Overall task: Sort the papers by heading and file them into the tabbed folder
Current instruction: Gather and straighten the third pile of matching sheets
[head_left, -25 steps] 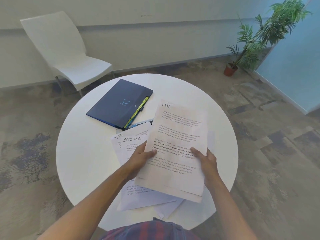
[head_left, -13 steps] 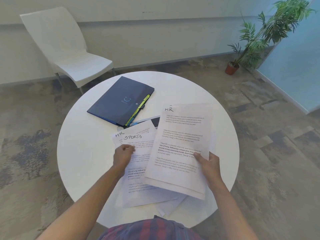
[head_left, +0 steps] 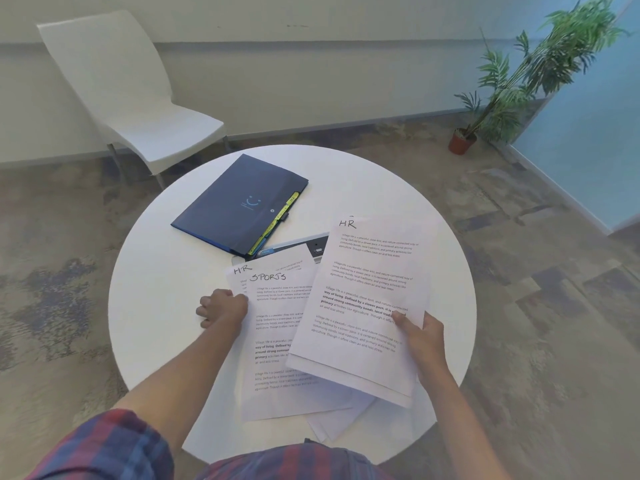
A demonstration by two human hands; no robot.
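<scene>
My right hand point(head_left: 420, 337) grips a small stack of sheets headed HR point(head_left: 367, 299) by its right edge, held over the right half of the round white table point(head_left: 162, 306). My left hand point(head_left: 223, 308) has its fingers curled at the left edge of a pile on the table, topped by a sheet headed SPORTS point(head_left: 277, 327) with another HR sheet point(head_left: 239, 271) peeking out beneath. The dark blue tabbed folder point(head_left: 239, 202) lies closed at the table's far side, its yellow and green tabs facing right.
A dark flat object point(head_left: 311, 245) pokes out from under the papers near the folder. More loose sheets point(head_left: 339, 424) stick out at the table's near edge. A white chair point(head_left: 138, 95) stands behind left, a potted plant point(head_left: 512, 84) at the far right.
My left hand let go of the HR stack and moved left onto the SPORTS pile's edge. My right hand carried the HR stack rightward and lower.
</scene>
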